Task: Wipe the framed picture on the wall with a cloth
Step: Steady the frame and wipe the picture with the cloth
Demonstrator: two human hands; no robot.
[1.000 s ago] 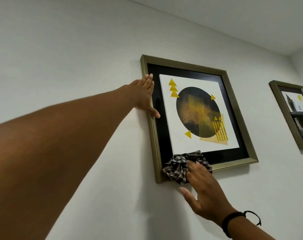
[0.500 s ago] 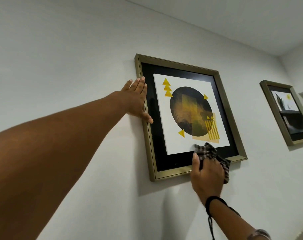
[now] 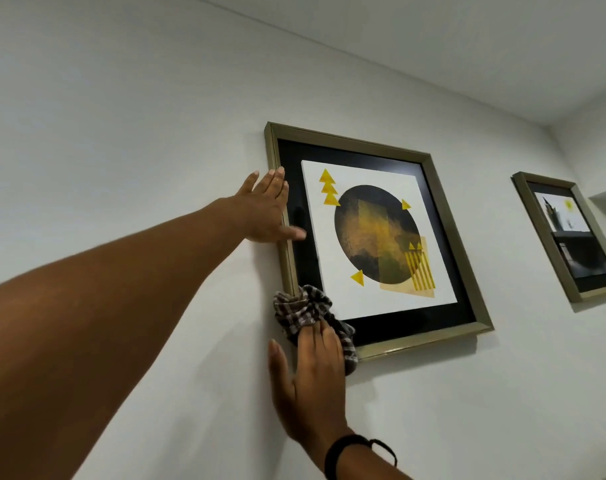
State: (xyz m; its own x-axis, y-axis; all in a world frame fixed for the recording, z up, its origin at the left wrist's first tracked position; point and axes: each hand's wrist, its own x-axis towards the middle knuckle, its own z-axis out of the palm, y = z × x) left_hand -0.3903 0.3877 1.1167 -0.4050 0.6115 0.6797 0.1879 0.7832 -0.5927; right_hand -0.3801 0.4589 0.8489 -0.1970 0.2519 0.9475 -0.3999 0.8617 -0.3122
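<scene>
Fingers of the left hand (image 3: 263,209) lie flat and spread against the left rail of the gold-framed picture (image 3: 443,216), thumb reaching across onto the black mat, gripping nothing. Below them the right hand (image 3: 312,375) (a black cord bracelet (image 3: 358,448) circles its wrist) presses a crumpled checked cloth (image 3: 303,311) against the frame's lower left corner, fingers laid nearly straight over the fabric and thumb held apart on the white wall (image 3: 121,133). A second framed picture (image 3: 571,237) hangs well apart, far beyond both sets of fingertips toward the right.
</scene>
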